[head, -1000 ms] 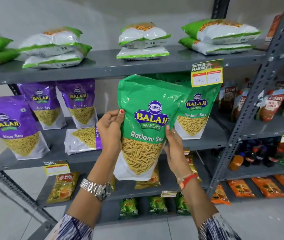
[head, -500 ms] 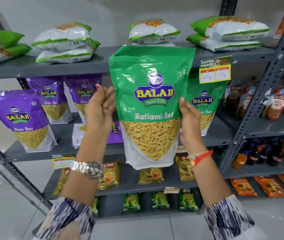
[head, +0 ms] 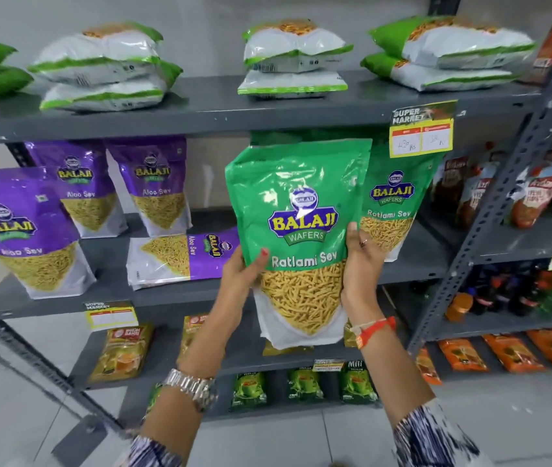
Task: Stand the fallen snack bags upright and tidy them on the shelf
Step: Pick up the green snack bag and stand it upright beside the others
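Note:
A green Ratlami Sev bag is held upright in front of the middle shelf. My left hand grips its left side and my right hand grips its right side. Behind it stands another green Ratlami Sev bag, upright on the shelf. A purple Aloo Sev bag lies flat on its side on the same shelf. To its left, three purple Aloo Sev bags stand upright. On the top shelf, several green and white bags lie flat in stacks.
A price tag hangs from the top shelf's edge. Small yellow packets and green packets fill the lower shelves. A second rack on the right holds red pouches, bottles and orange packets. The floor is tiled.
The green bag rose in front of the top shelf, then came back down level with the middle shelf. Both hands now grip it lower on its sides.

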Motion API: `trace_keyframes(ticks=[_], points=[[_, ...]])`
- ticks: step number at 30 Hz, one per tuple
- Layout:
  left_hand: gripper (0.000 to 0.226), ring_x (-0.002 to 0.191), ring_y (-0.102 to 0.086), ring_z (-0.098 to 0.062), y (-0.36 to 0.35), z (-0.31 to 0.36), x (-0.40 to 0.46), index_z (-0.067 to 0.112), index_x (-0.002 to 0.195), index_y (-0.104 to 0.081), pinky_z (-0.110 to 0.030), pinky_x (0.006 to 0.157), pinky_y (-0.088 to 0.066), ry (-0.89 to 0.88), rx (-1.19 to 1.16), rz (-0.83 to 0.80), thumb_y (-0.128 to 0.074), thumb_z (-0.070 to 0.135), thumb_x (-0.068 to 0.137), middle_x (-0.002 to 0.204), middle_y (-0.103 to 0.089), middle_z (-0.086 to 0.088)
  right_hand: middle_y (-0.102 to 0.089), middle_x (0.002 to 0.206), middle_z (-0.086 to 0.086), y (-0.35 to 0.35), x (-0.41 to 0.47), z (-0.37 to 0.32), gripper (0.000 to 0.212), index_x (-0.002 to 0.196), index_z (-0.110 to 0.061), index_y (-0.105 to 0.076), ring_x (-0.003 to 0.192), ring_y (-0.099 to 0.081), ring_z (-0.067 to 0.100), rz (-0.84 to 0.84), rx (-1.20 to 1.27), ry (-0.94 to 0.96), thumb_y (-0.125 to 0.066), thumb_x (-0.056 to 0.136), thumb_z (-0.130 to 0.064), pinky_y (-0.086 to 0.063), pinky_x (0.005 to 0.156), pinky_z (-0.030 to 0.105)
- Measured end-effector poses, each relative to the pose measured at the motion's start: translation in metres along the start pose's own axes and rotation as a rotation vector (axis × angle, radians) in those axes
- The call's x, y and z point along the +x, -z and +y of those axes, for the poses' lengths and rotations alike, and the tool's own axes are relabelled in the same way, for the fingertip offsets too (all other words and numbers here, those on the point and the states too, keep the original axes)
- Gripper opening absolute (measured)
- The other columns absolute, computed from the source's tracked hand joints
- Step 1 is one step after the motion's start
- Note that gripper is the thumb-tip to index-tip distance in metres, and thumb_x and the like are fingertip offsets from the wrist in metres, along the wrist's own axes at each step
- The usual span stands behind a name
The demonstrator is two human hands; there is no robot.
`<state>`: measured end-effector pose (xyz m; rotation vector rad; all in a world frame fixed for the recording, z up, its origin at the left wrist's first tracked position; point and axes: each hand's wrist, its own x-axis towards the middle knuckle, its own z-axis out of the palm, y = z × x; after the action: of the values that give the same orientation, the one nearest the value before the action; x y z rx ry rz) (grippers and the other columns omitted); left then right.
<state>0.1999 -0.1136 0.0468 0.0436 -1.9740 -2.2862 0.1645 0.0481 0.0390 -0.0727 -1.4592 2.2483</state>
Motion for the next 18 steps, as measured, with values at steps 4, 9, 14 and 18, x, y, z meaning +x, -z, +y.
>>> trace_keyframes(ticks=[4,9,14,18], points=[[0.046,0.085,-0.061,-0.007,-0.006,-0.023,0.030,0.011,0.112,-0.049,-0.008,0.063,-0.052,0.063,0.179,-0.112,-0.070,0.003,0.072,0.098,-0.063,0.000,-0.071,0.069,-0.015,0.004,0.022,0.028,0.024,0.080,-0.020,-0.066,0.071,-0.063,0.001,0.021,-0.103,-0.021,-0.048,0.096,-0.021,-0.051,0.073,0.026],[0.052,0.094,-0.064,-0.022,-0.018,-0.045,0.087,0.007,0.111,-0.054,-0.033,0.086,-0.051,0.107,0.184,-0.037,-0.075,0.000,0.065,0.111,-0.065,-0.012,-0.066,0.086,0.001,-0.004,0.068,0.053,0.025,0.086,-0.014,-0.065,0.083,-0.062,0.011,0.013,-0.194,-0.075,-0.048,0.095,-0.030,-0.051,0.082,0.034],[0.057,0.103,-0.062,-0.027,-0.018,-0.054,0.150,0.003,0.114,-0.054,-0.038,0.091,-0.050,0.053,0.200,0.025,-0.076,-0.002,0.062,0.115,-0.064,-0.014,-0.060,0.103,0.039,-0.022,0.112,0.063,0.024,0.091,-0.017,-0.066,0.088,-0.053,0.057,-0.048,-0.170,-0.122,-0.048,0.095,-0.033,-0.038,0.088,0.071],[0.059,0.093,-0.063,-0.020,-0.018,-0.059,0.184,-0.001,0.118,-0.052,-0.019,0.078,-0.054,0.031,0.204,0.049,-0.074,-0.007,0.063,0.114,-0.062,-0.012,-0.054,0.118,0.037,-0.035,0.141,0.074,0.039,0.121,-0.008,-0.059,0.107,-0.043,0.055,-0.084,-0.182,-0.197,-0.046,0.095,-0.034,-0.037,0.090,0.067]])
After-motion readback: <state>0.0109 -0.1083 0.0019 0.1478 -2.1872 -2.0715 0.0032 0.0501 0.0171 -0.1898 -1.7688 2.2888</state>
